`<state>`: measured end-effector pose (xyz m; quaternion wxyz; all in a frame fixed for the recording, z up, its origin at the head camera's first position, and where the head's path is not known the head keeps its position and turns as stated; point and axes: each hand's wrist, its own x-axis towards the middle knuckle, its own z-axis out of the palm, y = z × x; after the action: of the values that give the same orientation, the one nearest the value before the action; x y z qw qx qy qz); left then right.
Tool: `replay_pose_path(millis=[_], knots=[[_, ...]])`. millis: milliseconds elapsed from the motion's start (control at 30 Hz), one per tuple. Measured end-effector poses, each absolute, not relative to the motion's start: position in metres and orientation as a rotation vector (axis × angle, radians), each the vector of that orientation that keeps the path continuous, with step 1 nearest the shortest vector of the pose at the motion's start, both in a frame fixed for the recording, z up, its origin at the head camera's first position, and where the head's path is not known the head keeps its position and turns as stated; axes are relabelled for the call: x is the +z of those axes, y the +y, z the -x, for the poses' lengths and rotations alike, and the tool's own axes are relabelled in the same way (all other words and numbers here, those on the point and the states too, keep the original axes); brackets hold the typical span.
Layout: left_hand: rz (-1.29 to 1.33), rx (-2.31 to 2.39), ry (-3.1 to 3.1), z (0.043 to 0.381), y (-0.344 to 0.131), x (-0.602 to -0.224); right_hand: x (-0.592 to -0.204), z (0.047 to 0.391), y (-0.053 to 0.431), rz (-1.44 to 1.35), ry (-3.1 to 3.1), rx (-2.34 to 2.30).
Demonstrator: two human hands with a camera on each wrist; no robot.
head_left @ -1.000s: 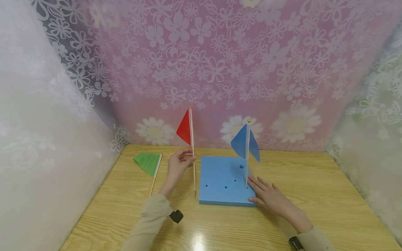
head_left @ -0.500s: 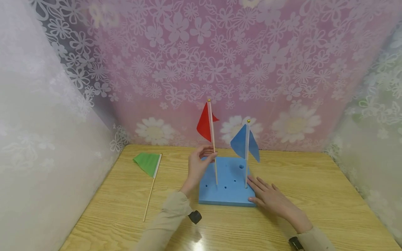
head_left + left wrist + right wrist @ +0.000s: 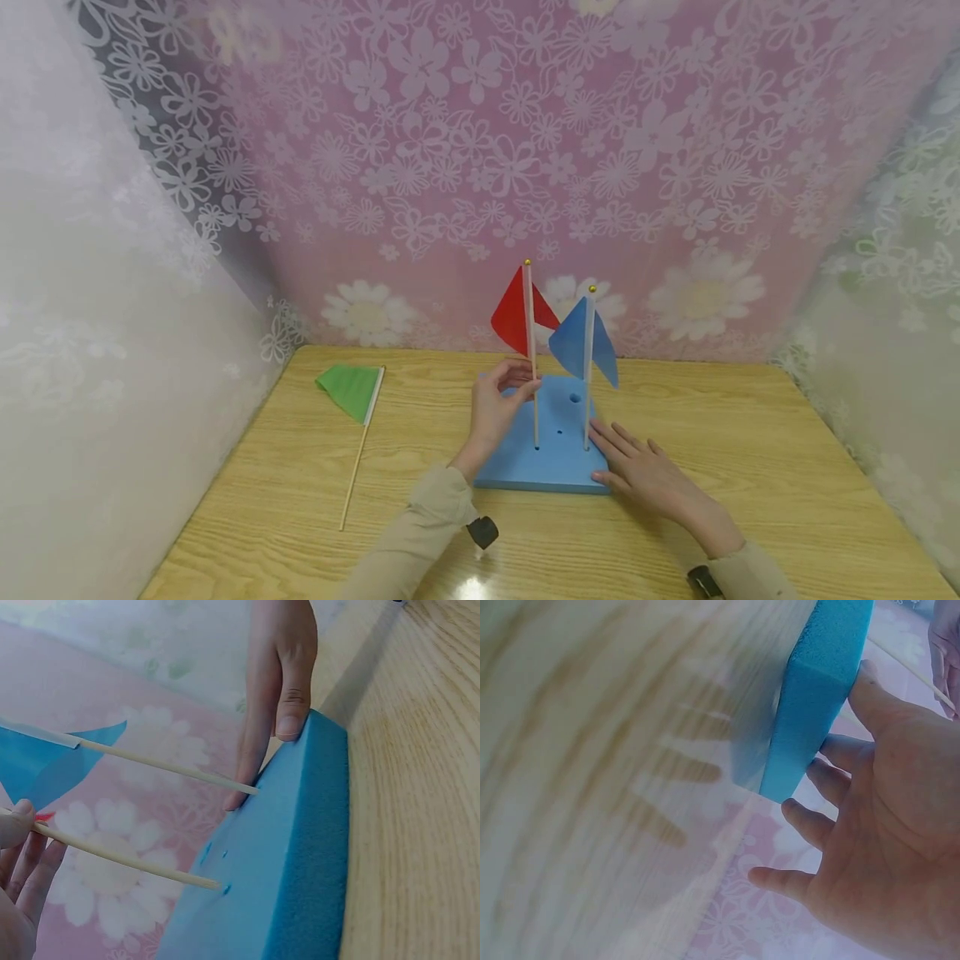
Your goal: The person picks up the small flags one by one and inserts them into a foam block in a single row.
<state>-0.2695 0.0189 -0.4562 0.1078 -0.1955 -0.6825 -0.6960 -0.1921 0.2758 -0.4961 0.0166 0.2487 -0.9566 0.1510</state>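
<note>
My left hand (image 3: 495,415) pinches the wooden stick of a red flag (image 3: 513,318) between thumb and fingers. That flag stands nearly upright over a blue foam board (image 3: 517,468), its lower tip at a small hole (image 3: 227,889) in the front part; whether the tip is inside, I cannot tell. To its right, a blue flag (image 3: 572,342) stands with its stick in another hole. My right hand (image 3: 651,477) rests on the board's right edge, fingers spread and fairly straight, as the right wrist view also shows. Part of the board is hidden behind my left hand.
A green flag (image 3: 352,392) lies on the wooden table (image 3: 720,417), left of the board. A larger hole (image 3: 575,398) and a small hole (image 3: 559,432) show in the board's top. Flower-patterned cloth (image 3: 480,167) hangs behind and at both sides.
My left hand has carried the red flag rightward from beside the board to over it, then lowered it so the stick's tip meets a hole. My right hand has stayed in place.
</note>
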Motion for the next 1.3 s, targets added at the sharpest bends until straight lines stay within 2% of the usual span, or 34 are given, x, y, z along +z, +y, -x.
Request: replay_pose_path(millis=[100, 733, 1000, 1300], knots=[[0.576, -2.044, -2.030, 0.263, 0.019, -0.451, -0.490, 0.190, 0.274, -0.746, -3.013, 0.470], [0.617, -1.970, -2.093, 0.267, 0.024, -0.478, -0.488, 0.189, 0.271, -0.739, -2.994, 0.405], [0.557, -2.004, -2.119, 0.264, 0.025, -0.481, -0.489, 0.190, 0.271, -0.736, -2.995, 0.416], [0.590, -1.918, -2.182, 0.245, 0.019, -0.453, -0.491, 0.192, 0.272, -0.762, -2.975, 0.412]])
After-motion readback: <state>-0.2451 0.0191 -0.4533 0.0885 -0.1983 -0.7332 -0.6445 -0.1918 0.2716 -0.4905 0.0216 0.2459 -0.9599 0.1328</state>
